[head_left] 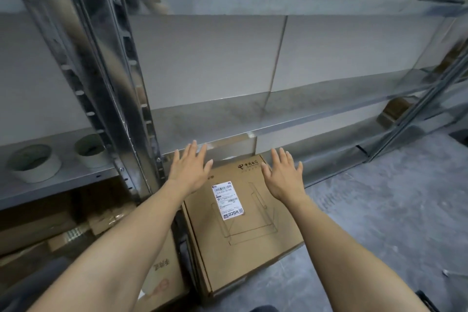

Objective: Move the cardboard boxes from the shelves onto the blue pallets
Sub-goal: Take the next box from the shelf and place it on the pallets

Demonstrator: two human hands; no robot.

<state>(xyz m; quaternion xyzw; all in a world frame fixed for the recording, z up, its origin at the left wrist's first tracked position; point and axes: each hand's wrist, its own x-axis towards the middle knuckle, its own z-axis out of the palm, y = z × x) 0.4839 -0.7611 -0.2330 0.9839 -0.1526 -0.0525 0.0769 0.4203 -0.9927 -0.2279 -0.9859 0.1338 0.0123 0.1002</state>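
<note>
Two bare forearms ran forward from the bottom edge of the view. Left hand [190, 170] and right hand [283, 175] were both flat, palms down, fingers straight and spread, gripping nothing. They hung over the far end of the cardboard box [243, 240], left at its far-left corner, right at its far-right corner. Probably no contact with the lid, but the angle was too flat to be sure.

The box lay flat on the grey floor [379, 197], its far edge at the front edge of the metal rack's [278, 119] lowest shelf. A white shipping label [228, 200] sat on the lid between the hands. A second carton [162, 276] stood just left of the box, by the rack's upright post [121, 78]. Two tape rolls [34, 162] stood on the left bay's shelf, with blurred cartons [38, 225] below.
</note>
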